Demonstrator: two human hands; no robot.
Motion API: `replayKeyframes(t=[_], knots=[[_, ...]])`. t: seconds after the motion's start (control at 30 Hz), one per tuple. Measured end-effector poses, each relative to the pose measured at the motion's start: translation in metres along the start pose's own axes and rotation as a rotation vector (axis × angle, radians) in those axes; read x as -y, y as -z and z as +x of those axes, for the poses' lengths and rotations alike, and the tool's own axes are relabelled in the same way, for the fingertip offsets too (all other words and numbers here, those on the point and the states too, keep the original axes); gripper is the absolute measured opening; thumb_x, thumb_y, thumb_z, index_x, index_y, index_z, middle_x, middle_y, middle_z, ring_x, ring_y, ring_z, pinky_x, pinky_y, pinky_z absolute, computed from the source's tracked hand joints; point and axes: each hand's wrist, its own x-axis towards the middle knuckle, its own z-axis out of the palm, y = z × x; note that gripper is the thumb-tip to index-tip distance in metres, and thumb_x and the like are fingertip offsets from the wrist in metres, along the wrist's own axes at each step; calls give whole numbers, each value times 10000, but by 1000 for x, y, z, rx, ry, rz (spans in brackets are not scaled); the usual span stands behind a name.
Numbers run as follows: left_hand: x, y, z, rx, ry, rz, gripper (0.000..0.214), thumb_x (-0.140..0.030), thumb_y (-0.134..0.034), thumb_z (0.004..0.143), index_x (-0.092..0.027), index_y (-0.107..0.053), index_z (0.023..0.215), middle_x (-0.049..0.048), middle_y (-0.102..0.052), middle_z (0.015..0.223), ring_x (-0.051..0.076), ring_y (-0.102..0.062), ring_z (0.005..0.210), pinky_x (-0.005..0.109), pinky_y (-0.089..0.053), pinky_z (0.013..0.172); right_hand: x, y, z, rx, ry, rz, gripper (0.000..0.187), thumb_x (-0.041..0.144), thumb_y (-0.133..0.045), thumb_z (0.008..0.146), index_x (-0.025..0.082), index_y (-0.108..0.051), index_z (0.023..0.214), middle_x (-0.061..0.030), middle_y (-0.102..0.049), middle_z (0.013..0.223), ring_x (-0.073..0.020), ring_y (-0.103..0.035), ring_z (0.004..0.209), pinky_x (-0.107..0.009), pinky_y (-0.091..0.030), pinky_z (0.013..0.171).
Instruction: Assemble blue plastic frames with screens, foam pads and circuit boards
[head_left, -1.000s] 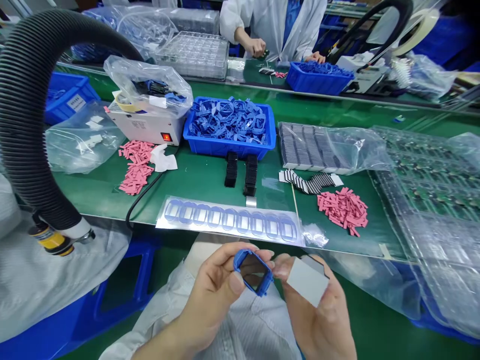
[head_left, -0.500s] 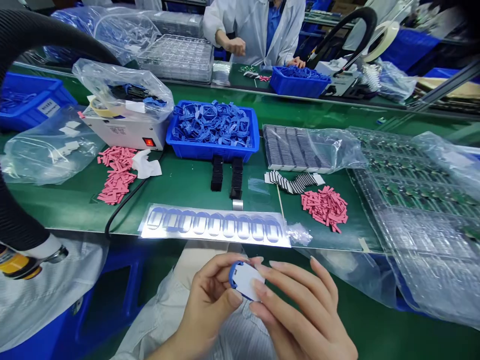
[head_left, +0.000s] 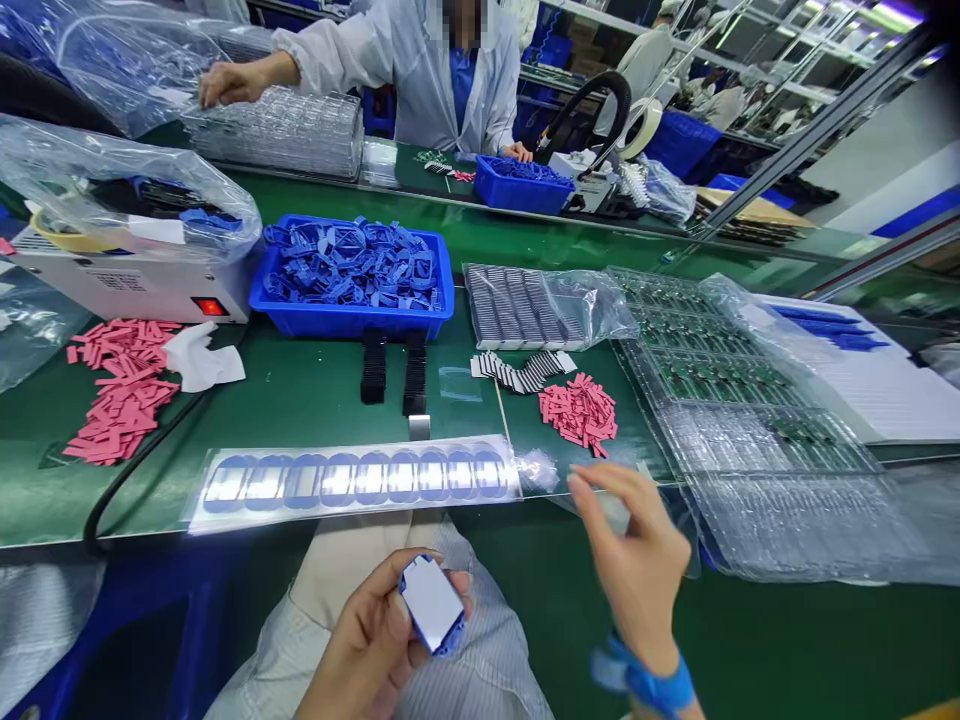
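Green bench (head_left: 337, 420) ahead — blue frame (head_left: 451, 640) below its near edge, tilted, plain white rectangular face (head_left: 433, 602) up, clamped between left hand (head_left: 375, 625) thumb and fingers — right hand (head_left: 634, 555) fingertips close, touching unclear.

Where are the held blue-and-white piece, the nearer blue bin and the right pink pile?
Blue-and-white piece (head_left: 433, 604), head view: its white face.
Nearer blue bin (head_left: 322, 322), head view: front wall.
Right pink pile (head_left: 578, 411), head view: its middle.

The single head-worn view looks forward and down, from close above the lap (head_left: 495, 650), across the green table (head_left: 304, 400).
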Motion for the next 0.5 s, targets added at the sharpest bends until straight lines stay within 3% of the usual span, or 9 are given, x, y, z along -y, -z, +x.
replayKeyframes(t=[0.1, 0.2, 0.5], knots=[[-2, 5, 1, -36, 25, 11, 313, -327, -862, 546, -206, -781, 823, 74, -796, 790, 169, -734, 717, 191, -564, 641, -54, -7, 15, 7, -34, -169, 318, 473, -587, 845, 179, -699, 804, -77, -663, 799, -229, -587, 781, -386, -429, 725], [-3, 6, 0, -41, 36, 14, 325, -323, -869, 527, -207, -781, 818, 74, -797, 791, 172, -738, 722, 188, -564, 638, -83, -15, 19, 42, -52, -268, 427, 563, -545, 838, 178, -722, 789, -88, -655, 775, -236, -541, 764, -365, -375, 678], [-6, 8, 0, 28, 5, 27, 302, -342, -841, 585, -212, -777, 850, 57, -798, 827, 167, -742, 772, 182, -563, 683, -90, -22, 23, 96, 0, -326, 408, 541, -514, 869, 187, -680, 752, -92, -639, 770, -247, -501, 784, -352, -339, 661]])
